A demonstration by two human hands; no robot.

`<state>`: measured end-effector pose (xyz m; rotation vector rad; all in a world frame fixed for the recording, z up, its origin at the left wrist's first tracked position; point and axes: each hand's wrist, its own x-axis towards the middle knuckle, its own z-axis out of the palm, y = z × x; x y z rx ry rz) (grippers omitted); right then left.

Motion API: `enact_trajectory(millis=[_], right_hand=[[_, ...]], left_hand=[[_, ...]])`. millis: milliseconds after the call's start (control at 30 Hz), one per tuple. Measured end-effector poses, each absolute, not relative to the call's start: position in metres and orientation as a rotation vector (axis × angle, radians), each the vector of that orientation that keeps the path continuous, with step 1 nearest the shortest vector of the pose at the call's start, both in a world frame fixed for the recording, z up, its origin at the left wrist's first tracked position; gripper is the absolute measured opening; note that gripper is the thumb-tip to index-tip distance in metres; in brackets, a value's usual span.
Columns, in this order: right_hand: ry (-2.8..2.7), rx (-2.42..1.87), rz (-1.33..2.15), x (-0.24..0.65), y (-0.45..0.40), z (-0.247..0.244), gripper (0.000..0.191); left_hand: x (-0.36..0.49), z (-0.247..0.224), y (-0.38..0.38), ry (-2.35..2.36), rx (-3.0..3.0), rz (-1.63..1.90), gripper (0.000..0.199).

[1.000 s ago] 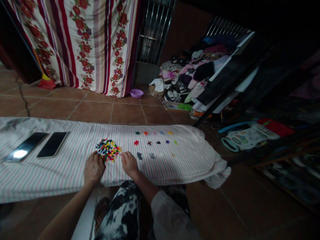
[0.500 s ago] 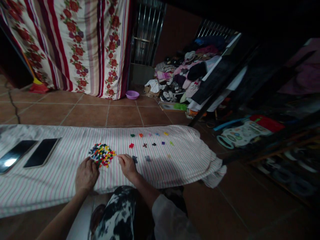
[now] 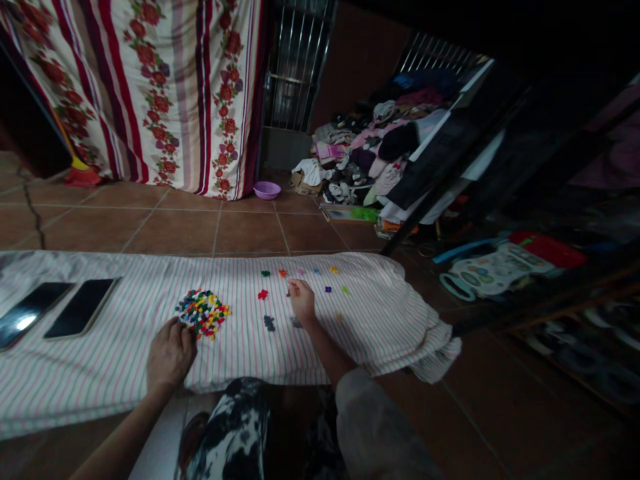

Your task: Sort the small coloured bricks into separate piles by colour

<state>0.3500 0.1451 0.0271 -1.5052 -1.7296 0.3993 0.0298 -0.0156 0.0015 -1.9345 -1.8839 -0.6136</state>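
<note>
Nearest, the patterned trousers (image 3: 230, 433) sit close against the counter, which is draped in striped cloth (image 3: 125, 363). The left hand (image 3: 171, 350) rests with curled fingers at the near-left edge of a mixed pile of tiny coloured pieces (image 3: 205, 312), perhaps to steady it; whether they grasp any is too small to tell. To its left lie two dark-screened phones, one (image 3: 83, 307) nearer the pile and another (image 3: 33, 313) beyond it, both apart from the pieces.

Right of the pile, a dark grey-blue group (image 3: 269, 323) sits in the nearest row. The right hand (image 3: 303, 300) reaches over the middle row, its fingertips close together as if pinching something small, though I cannot tell whether they grip or have released a piece. That row has a red group (image 3: 263, 294), a purple one (image 3: 328, 289) and a lime one (image 3: 345, 289); farther back come green (image 3: 265, 273) and orange (image 3: 283, 273) groups. Their spacing presumably keeps colours from mixing.

Beyond, a purple basin (image 3: 267, 191) stands on the tiled floor (image 3: 180, 230) near a floral curtain (image 3: 185, 100).
</note>
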Motion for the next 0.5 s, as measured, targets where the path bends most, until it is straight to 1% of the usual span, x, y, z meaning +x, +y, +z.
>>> enact_trajectory(millis=[100, 233, 500], right_hand=[[-1.686, -1.586, 0.367, 0.369, 0.164, 0.029, 0.030], [-1.643, -1.694, 0.344, 0.388, 0.185, 0.028, 0.032], [-1.723, -1.936, 0.414, 0.402, 0.213, 0.029, 0.036]], left_hand=[[0.029, 0.003, -0.016, -1.848, -1.941, -0.618, 0.022], [0.028, 0.002, -0.016, -1.776, -1.920, -0.530, 0.022], [0.030, 0.004, -0.016, -1.659, -1.867, -0.465, 0.021]])
